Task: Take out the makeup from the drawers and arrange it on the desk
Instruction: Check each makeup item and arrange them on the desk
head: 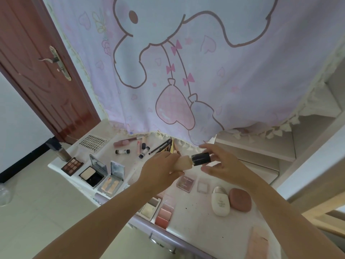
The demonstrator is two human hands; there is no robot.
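Above the middle of the desk [205,227] I hold a beige foundation bottle [183,162] with a black cap [201,159], lying sideways in the air. My left hand [158,169] grips its beige body. My right hand [220,161] pinches the black cap between thumb and fingers. Below lie open palettes [72,166], two open compacts [94,173], a blush palette [165,212], a white tube [220,200] and a pink round case [239,200]. Lipsticks [138,144] and pencils [162,146] lie at the back.
A pink cartoon cloth [186,62] hangs behind the desk, its fringe over the rear edge. A brown door [37,71] stands at the left. A drawer handle [160,243] shows under the desk's front edge. White shelves [261,146] rise at the right.
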